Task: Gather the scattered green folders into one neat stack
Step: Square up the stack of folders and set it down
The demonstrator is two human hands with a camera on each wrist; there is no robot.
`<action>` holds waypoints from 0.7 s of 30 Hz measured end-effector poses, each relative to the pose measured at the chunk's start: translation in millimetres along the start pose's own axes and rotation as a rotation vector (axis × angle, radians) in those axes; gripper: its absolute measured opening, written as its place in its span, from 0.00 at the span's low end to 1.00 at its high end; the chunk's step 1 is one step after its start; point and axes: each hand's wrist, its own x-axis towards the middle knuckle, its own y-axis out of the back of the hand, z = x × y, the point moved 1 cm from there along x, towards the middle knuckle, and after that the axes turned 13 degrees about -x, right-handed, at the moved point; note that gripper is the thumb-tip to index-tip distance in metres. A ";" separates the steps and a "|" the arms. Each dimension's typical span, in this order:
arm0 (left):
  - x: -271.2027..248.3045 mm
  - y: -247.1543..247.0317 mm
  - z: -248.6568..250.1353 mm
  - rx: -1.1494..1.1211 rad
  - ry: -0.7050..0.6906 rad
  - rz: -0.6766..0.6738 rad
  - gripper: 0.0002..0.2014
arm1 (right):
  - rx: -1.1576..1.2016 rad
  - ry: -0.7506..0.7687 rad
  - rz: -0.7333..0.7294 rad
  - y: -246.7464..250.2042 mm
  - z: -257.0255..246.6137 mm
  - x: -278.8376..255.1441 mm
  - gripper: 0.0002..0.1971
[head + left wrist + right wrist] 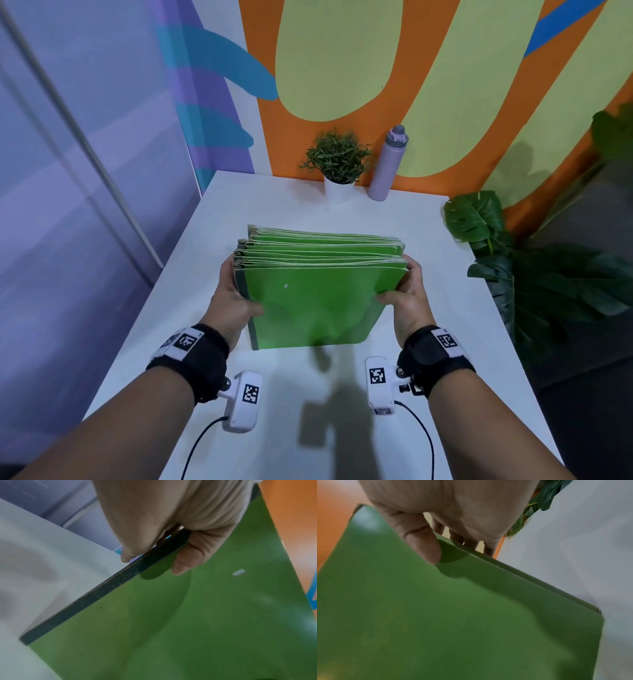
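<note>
While both hands hold them, the green folders [313, 301] stand on their bottom edges on the white table [191, 260], near its middle. They lean a little, and their top edges fan out toward the far wall. The top edges do not line up yet. The front folder faces the person and has a dark strip down its left side.

The left hand [233, 301] holds the left side of the bunch. Its thumb lies flat on the front folder, and its fingers go round the back. The left wrist view shows this up close: the thumb [187, 559] presses on the green cover, right by the dark strip.

The right hand [407, 298] holds the right side the same way. In the right wrist view the thumb [421, 543] rests on the green cover, and the other fingers [457, 538] curl behind the edge.

At the far edge of the table stands a small plant in a white pot [337, 164]. Just beside it on the right stands a tall purple bottle [387, 164]. A big leafy plant [534, 267] stands off the right side of the table. The wall behind is painted orange, yellow and blue.
</note>
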 end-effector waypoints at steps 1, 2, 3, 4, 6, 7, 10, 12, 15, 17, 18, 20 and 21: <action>-0.4 -2.0 -1.7 0.006 0.000 -0.002 0.47 | 0.001 -0.012 -0.009 -3.5 0.4 -0.8 0.38; -0.9 -4.2 -3.4 0.021 -0.003 -0.005 0.46 | 0.002 -0.027 -0.016 -6.9 0.6 -1.6 0.38; -0.8 -5.5 -5.3 0.043 -0.010 0.000 0.43 | 0.007 -0.040 -0.017 -9.5 1.4 -2.0 0.38; -1.0 -6.4 -6.2 0.068 -0.021 0.009 0.38 | 0.011 -0.048 -0.015 -11.1 1.5 -2.8 0.37; -1.3 -7.6 -5.2 0.105 -0.035 0.015 0.31 | 0.008 -0.047 -0.003 -12.1 0.9 -4.6 0.36; -1.4 -8.2 -4.2 0.115 -0.041 0.010 0.29 | 0.004 -0.040 0.010 -12.0 1.6 -5.3 0.35; -3.1 -12.8 3.5 0.090 -0.065 0.005 0.31 | -0.027 0.040 0.084 -12.6 1.0 -8.8 0.34; -3.4 -16.1 15.2 0.072 -0.127 0.000 0.34 | -0.119 0.193 0.148 -13.0 -7.2 -9.3 0.37; -1.1 -20.1 33.5 0.210 -0.252 -0.024 0.35 | -0.440 0.530 0.193 -16.1 -27.5 -3.7 0.32; 0.4 -21.4 37.4 0.264 -0.292 -0.029 0.29 | -0.636 0.689 0.197 -19.5 -31.5 2.1 0.22; 0.2 -22.0 37.2 0.270 -0.298 -0.020 0.27 | -0.714 0.717 0.203 -20.6 -29.6 2.7 0.19; -0.6 -22.8 35.5 0.275 -0.317 0.000 0.25 | -0.825 0.727 0.228 -20.6 -22.7 1.2 0.17; -1.7 -23.0 34.5 0.269 -0.320 0.004 0.25 | -0.857 0.723 0.239 -19.8 -19.3 0.3 0.16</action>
